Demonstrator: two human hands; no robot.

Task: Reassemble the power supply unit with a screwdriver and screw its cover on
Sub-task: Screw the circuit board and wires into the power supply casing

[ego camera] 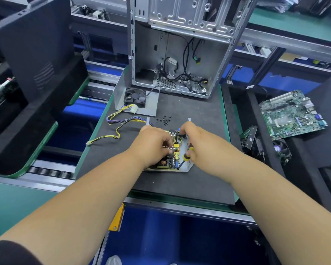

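PSU base [187,163]: open metal tray with the circuit board [169,159] in it, on the dark mat [180,186], dead ahead of both arms; this is the landmark.
Left hand [154,143]: on the tray's left half, fingers curled down onto the board components. Looks like pressing or seating the board; can't tell if it actually pinches anything.
Right hand [194,138]: over the tray's right half, fingers curled round the screwdriver [184,157] (yellow/black handle sticking out below the palm, shaft slanting toward the near edge of the tray).
Key relation: both hands are about equally near the tray, one per side; screwdriver's long axis runs near-to-far, tip on the near side. My read: right hand has to re-aim the tip before any screw goes in.
Screws [165,120]: small black cluster just beyond the tray, not touching it.
Wire harness [120,124]: runs left from the tray's far-left corner.
PSU cover [136,100]: farther beyond-left of the tray, fan [135,96] mounted inside, well apart (not yet fitted).
PC chassis [180,44]: upright behind the cover, farthest.
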